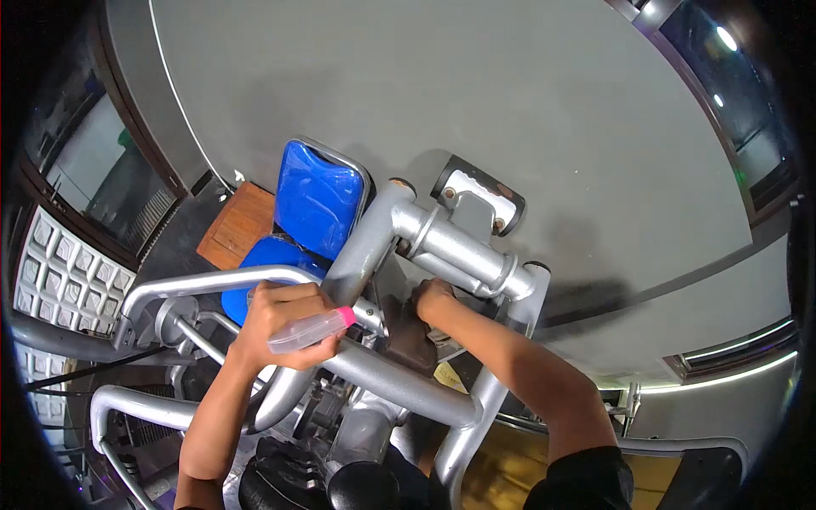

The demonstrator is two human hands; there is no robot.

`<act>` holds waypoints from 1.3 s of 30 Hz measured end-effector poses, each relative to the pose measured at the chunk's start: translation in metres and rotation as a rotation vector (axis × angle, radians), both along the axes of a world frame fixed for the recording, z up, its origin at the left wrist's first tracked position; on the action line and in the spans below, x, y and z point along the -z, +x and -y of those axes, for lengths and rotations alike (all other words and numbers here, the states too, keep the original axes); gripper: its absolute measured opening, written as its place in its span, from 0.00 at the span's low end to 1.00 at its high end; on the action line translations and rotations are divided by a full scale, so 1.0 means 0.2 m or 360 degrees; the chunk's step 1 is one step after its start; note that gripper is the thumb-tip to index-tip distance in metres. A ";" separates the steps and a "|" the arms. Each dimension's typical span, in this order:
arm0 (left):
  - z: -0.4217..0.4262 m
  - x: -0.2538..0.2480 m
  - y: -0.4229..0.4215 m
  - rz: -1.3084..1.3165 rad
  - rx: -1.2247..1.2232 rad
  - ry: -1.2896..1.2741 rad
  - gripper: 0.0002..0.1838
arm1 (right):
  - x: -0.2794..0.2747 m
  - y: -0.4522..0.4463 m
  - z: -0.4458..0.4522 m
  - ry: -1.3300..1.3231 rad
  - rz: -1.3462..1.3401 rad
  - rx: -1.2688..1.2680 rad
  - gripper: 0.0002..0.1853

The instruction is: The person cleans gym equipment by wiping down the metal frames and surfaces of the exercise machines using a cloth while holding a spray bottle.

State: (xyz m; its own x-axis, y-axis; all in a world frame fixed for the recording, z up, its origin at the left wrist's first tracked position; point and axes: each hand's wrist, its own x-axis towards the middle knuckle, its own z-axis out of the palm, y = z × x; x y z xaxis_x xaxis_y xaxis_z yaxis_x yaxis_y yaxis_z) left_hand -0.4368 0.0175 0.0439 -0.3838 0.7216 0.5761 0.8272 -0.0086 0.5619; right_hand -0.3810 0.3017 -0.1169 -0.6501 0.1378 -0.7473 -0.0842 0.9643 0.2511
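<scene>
My left hand (293, 319) is closed around a small clear plastic bottle (308, 333) with a pink cap, which is tilted and points right. That hand is over the silver tube frame (399, 374) of a gym machine. My right hand (432, 299) reaches between the tubes, just below a thick silver crossbar (463, 255). Its fingers are curled and partly hidden. Right beside them hangs a dark brown piece (412, 340), whose material I cannot make out.
A blue padded seat back (319, 200) and a wooden box (240, 223) stand behind the machine. Curved silver bars (212, 282) extend at left. A black and white padded part (480, 195) sits near the grey wall (476, 85). Black pads (280, 476) lie below.
</scene>
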 end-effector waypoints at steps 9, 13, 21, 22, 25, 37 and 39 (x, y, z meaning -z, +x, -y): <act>0.01 0.00 -0.01 -0.0033 -0.0013 -0.0082 0.07 | -0.80 0.13 0.20 -0.0042 0.0232 -0.0041 0.14; 0.02 0.01 -0.02 -0.0028 -0.0006 -0.0074 0.07 | -0.77 0.15 0.23 0.0004 0.0060 0.0080 0.14; 0.03 0.00 -0.02 0.0003 0.0008 -0.0117 0.09 | -0.32 0.05 0.19 0.0397 0.0019 -0.0003 0.25; 0.03 0.00 -0.02 -0.0008 0.0010 -0.0128 0.09 | -0.35 0.05 0.19 0.0387 0.0009 0.0001 0.25; 0.02 0.01 -0.02 0.0049 0.0023 -0.0052 0.09 | -0.44 0.04 0.17 0.0251 0.0278 -0.0062 0.20; 0.01 0.02 -0.01 0.0161 -0.0016 0.0006 0.07 | -0.70 0.14 0.07 -0.1351 -0.0292 0.0849 0.29; 0.01 0.02 -0.01 0.0160 -0.0014 0.0003 0.08 | -0.44 0.14 0.06 -0.1666 -0.0542 0.1309 0.30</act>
State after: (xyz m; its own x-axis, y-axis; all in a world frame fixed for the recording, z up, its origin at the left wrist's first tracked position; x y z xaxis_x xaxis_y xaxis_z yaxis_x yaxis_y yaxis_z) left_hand -0.4397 0.0162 0.0406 -0.4462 0.7167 0.5360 0.7667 -0.0027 0.6420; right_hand -0.3522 0.2887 -0.0293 -0.8264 0.0450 -0.5612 0.5168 0.4560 -0.7245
